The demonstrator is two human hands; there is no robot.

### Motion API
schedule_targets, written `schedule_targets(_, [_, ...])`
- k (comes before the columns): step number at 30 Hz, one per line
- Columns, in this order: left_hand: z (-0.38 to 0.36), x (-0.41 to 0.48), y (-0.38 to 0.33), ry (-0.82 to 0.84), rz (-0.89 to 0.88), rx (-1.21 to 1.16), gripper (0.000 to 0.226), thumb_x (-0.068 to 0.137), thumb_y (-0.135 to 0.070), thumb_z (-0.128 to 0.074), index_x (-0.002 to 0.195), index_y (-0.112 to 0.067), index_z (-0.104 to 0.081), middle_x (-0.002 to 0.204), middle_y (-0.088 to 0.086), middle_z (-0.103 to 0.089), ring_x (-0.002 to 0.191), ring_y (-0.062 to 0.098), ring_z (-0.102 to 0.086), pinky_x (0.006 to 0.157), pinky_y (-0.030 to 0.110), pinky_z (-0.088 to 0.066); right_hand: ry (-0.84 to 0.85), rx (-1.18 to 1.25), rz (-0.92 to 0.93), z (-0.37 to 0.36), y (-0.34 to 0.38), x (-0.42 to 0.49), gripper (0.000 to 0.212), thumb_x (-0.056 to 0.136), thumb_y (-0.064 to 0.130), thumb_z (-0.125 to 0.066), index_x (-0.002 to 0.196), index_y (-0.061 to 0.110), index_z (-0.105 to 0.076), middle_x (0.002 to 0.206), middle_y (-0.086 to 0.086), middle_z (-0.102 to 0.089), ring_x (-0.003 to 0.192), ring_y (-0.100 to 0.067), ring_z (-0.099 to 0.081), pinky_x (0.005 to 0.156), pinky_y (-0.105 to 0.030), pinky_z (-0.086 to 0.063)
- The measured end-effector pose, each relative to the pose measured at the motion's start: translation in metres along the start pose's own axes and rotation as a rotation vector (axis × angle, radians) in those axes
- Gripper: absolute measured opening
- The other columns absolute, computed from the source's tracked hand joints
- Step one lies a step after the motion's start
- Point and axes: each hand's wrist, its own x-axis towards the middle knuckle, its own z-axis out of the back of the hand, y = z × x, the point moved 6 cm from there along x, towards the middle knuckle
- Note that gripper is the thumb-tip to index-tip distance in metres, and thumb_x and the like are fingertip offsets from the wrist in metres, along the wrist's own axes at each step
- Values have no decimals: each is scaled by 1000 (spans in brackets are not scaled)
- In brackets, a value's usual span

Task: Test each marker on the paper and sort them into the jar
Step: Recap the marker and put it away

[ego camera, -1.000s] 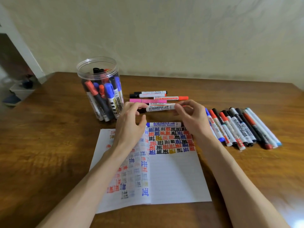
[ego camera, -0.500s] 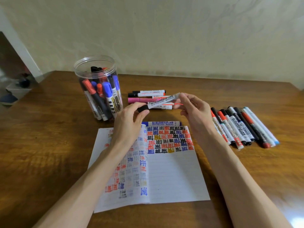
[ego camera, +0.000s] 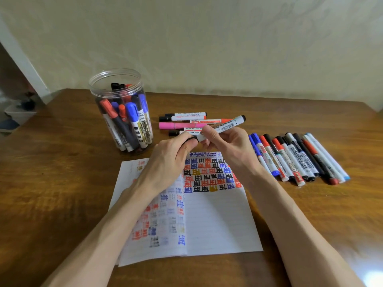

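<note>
White lined paper (ego camera: pixel 217 224) lies nearest on the table (ego camera: pixel 51 183), its far rows filled with test marks. Above that far edge both hands meet on one marker (ego camera: pixel 226 126), held in the air. Its long axis runs from the cap (ego camera: pixel 192 139) at the left, up and away to the right. The left hand (ego camera: pixel 167 160) pinches the cap, fingers curled round it; the right hand (ego camera: pixel 230 146) grips the white barrel just beside, fingers wrapped. The coming pull likely goes along that axis, cap leftward. Right of the hands waits a row of markers (ego camera: pixel 298 160); beyond lies a small cluster (ego camera: pixel 182 117) — and far left stands the open jar (ego camera: pixel 97 90), partly filled.
</note>
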Motion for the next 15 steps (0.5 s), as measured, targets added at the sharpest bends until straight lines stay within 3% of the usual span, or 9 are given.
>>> schedule_targets(2, [11, -1, 12, 19, 87, -170, 30, 110, -39, -41, 96, -21, -61, 73, -16, -64, 69, 0, -64, 63, 16, -49, -137, 110, -17, 29, 1, 5, 34, 102, 35, -68, 84, 6, -71, 83, -12, -72, 80, -28, -66, 83, -37, -52])
schedule_targets(4, [24, -1, 20, -21, 142, -313, 32, 110, -34, -43, 92, -15, -61, 67, -20, -59, 63, -2, -58, 61, 12, -46, -293, 161, -33, 63, 0, 8, 40, 97, 49, -71, 75, 16, -69, 77, -15, -62, 75, -31, -52, 76, -40, -40])
schedule_targets(6, [24, 0, 15, -22, 164, -365, 30, 110, -31, -45, 94, -12, -63, 63, -18, -56, 59, 0, -54, 58, 10, -42, -327, 145, -38, 70, 0, 7, 42, 98, 52, -70, 76, 17, -70, 76, -13, -61, 75, -30, -48, 76, -41, -40])
schedule_targets(10, [8, -2, 3, 154, 163, -205, 31, 109, -39, -44, 94, -21, -65, 62, -16, -54, 58, 3, -53, 58, 18, -39, -269, 104, -75, 47, -1, 5, 33, 102, 38, -67, 91, 8, -74, 76, -8, -68, 75, -22, -62, 74, -32, -53])
schedule_targets(15, [18, -10, 10, 316, 193, 56, 31, 106, -49, -43, 91, -33, -65, 74, -10, -65, 72, 4, -63, 68, 32, -52, -340, 109, -148, 46, 1, -10, 28, 100, 34, -71, 79, 16, -70, 77, -11, -74, 73, -21, -67, 75, -34, -57])
